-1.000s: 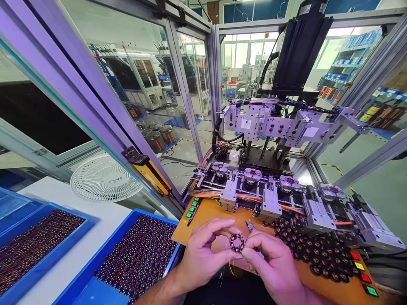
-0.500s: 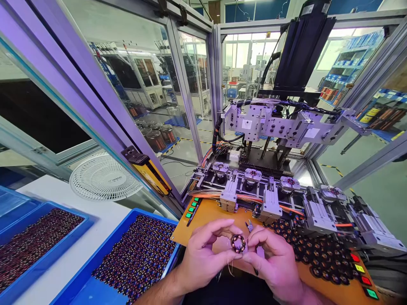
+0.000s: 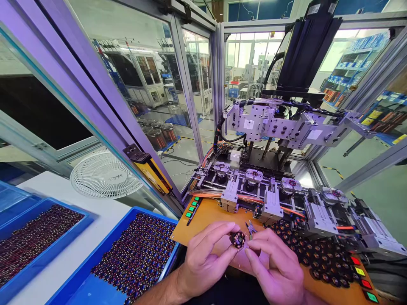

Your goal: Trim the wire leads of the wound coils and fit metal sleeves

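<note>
A small round wound stator (image 3: 237,239), dark with copper coils around a central opening, is pinched between the thumb and index finger of my left hand (image 3: 203,256). Loose thin wire ends stick out from its edge. Close on its right side is my right hand (image 3: 278,262), thumb and index fingertip drawn together by those wires; whatever lies between them is too fine to make out. Just beyond my fingers, a pair of cutting pliers (image 3: 251,228) rests on the orange-brown worktop (image 3: 216,220), jaws pointing away, handles partly hidden by my right hand.
Many similar stators (image 3: 318,254) are heaped at right beside coloured buttons (image 3: 359,271). Behind the worktop runs a machine with a row of clamping fixtures (image 3: 254,174). Blue trays (image 3: 79,294) of stators stand left, near a white fan (image 3: 106,174) and a yellow sensor bar (image 3: 152,171).
The stator has been tilted and raised slightly in my left hand. My right fingertips have drawn a little away from its edge, and more of the pliers shows.
</note>
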Demonstrator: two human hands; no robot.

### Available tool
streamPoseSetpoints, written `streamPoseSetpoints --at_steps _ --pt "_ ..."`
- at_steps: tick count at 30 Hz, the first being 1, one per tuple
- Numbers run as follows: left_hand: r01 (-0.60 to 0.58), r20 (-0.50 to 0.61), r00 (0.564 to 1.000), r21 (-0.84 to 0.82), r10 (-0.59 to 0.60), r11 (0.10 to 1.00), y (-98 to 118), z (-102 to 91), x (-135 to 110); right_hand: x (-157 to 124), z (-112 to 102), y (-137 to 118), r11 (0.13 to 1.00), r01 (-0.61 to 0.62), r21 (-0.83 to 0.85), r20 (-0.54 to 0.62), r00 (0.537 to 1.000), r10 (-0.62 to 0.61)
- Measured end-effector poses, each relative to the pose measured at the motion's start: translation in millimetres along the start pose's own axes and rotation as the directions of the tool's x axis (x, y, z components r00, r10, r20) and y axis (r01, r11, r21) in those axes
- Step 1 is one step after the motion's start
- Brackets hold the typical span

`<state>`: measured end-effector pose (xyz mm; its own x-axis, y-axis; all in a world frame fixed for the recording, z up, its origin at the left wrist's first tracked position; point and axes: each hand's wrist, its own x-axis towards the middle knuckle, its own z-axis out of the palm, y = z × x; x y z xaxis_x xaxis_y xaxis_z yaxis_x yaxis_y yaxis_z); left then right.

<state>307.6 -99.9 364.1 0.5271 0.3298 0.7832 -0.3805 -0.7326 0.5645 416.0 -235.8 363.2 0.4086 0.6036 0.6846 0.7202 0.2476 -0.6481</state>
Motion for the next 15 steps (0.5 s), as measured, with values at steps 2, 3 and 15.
streamPoseSetpoints --at_steps 2,3,15 --pt "-0.005 -0.008 1.000 0.004 0.005 1.000 -0.2 -0.2 -0.1 1.5 -0.6 -0.7 1.000 -0.002 -0.007 0.009 1.000 0.002" --pt "-0.002 -0.011 1.000 0.004 0.002 1.000 -0.5 -0.2 -0.4 2.2 -1.0 -1.2 1.000 -0.004 -0.012 0.013 1.000 0.004" --pt "0.118 -0.038 0.992 -0.129 -0.124 0.985 -5.1 0.4 -8.0 1.3 -0.3 6.4 0.926 -0.343 0.159 0.246 0.922 0.299"
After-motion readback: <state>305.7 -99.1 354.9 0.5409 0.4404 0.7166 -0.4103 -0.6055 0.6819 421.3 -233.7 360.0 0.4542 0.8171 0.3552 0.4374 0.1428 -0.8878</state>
